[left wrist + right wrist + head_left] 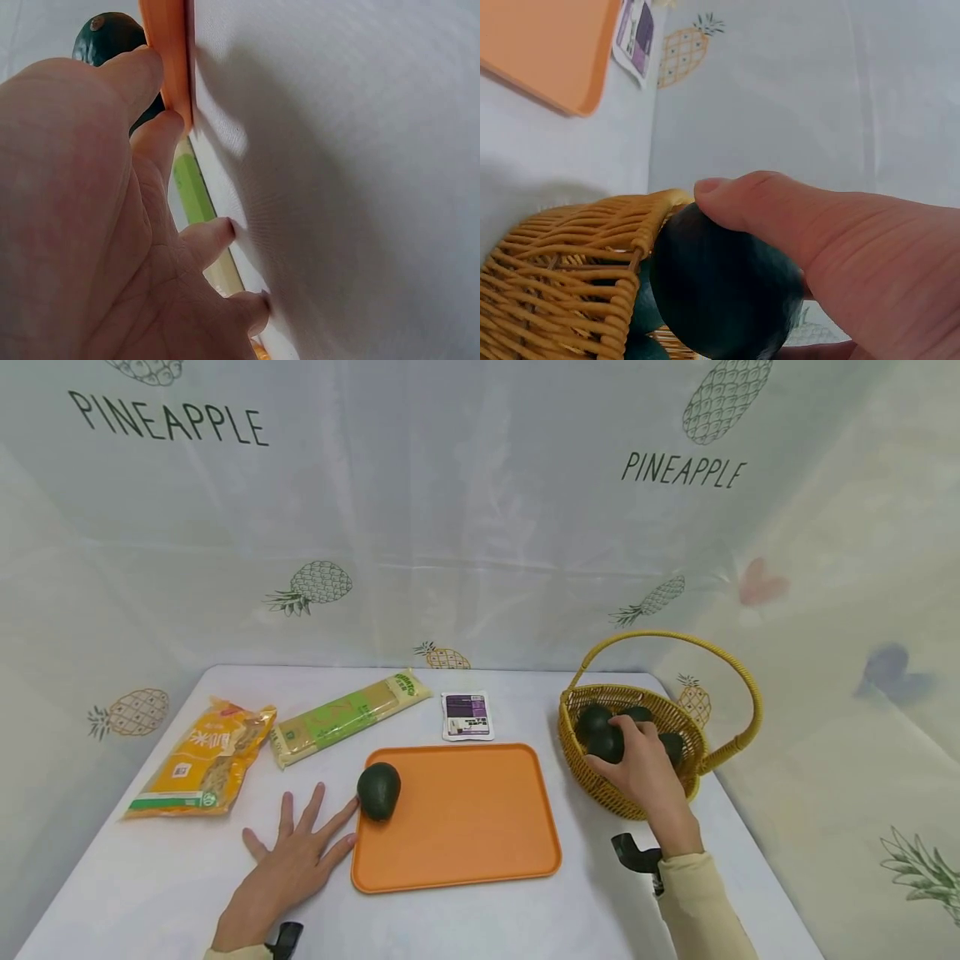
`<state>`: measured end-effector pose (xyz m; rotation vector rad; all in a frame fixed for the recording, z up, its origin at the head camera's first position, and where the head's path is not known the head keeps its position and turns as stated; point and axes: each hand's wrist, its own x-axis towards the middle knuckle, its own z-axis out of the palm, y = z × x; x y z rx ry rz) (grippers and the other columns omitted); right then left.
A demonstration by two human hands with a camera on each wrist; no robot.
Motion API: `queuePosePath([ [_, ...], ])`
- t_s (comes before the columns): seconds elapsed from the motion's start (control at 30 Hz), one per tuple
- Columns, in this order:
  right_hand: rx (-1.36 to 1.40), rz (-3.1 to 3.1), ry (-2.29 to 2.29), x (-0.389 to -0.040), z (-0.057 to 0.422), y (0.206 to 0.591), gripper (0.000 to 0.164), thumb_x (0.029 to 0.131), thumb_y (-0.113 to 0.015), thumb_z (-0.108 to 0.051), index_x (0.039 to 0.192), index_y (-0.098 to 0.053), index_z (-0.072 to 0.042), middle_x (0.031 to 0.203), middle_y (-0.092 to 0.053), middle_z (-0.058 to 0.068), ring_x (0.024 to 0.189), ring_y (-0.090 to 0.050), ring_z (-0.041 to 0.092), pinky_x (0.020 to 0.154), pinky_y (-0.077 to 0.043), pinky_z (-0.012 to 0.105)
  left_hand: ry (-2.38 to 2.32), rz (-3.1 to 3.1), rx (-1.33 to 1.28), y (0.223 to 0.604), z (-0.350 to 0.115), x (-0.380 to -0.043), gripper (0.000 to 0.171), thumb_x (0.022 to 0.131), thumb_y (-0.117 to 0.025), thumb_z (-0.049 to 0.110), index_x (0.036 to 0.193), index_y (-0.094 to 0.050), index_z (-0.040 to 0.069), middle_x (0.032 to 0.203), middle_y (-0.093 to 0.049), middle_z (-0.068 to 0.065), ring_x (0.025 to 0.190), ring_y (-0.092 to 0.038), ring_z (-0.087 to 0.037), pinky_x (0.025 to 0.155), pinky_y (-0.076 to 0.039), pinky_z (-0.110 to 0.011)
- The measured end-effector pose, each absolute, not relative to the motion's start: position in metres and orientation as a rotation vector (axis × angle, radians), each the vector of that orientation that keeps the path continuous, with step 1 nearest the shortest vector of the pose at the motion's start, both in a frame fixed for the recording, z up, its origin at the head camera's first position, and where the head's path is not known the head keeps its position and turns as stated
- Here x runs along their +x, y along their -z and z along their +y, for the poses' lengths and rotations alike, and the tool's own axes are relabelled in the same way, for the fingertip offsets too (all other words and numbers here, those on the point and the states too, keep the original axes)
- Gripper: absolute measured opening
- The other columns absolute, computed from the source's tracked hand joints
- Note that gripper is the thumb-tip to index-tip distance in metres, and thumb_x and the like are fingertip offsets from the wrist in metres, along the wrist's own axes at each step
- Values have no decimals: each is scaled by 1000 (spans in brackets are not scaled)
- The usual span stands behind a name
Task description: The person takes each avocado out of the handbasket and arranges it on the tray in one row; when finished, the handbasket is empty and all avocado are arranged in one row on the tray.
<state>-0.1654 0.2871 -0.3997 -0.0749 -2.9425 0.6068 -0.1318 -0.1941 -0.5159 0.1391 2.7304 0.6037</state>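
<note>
In the head view my right hand (647, 770) grips a dark green avocado (724, 289) at the near rim of a yellow wicker basket (592, 785). More avocados lie inside the basket, partly hidden by the hand. My left hand (288, 864) rests with spread fingers on the table, its fingertips at the left edge of an orange tray (465, 818). On that tray's left side sits a single avocado (378, 791), close to the left fingers. The left wrist view shows two fingers against the tray's edge (171, 60).
A yellow-orange food bag (202, 760) lies at the far left. Beside it is a long green-and-beige noodle-like packet (348, 717). A small purple-and-white sachet (467, 717) lies behind the tray. The basket's tall handle (738, 672) arches over its right side. A pineapple-print curtain hangs behind the table.
</note>
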Motion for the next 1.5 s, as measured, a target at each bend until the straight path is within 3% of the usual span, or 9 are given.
queuePosePath([
  [1.1, 24, -2838, -672, -170, 266, 402, 70, 93, -85, -33, 150, -53, -6, 156, -44, 32, 132, -59, 52, 106, -54, 69, -603, 2728, 133, 519, -194, -132, 73, 104, -51, 68, 165, -42, 28, 179, 1, -26, 156, 15, -69, 95, 36, -87],
  [1.5, 155, -2784, -690, -174, 253, 408, 70, 89, -89, -32, 147, -57, -8, 151, -49, 27, 127, -63, 47, 106, -56, 65, -591, 2727, 131, 518, -194, -133, 75, 103, -50, 70, 165, -42, 28, 179, 1, -26, 156, 16, -69, 95, 36, -87],
])
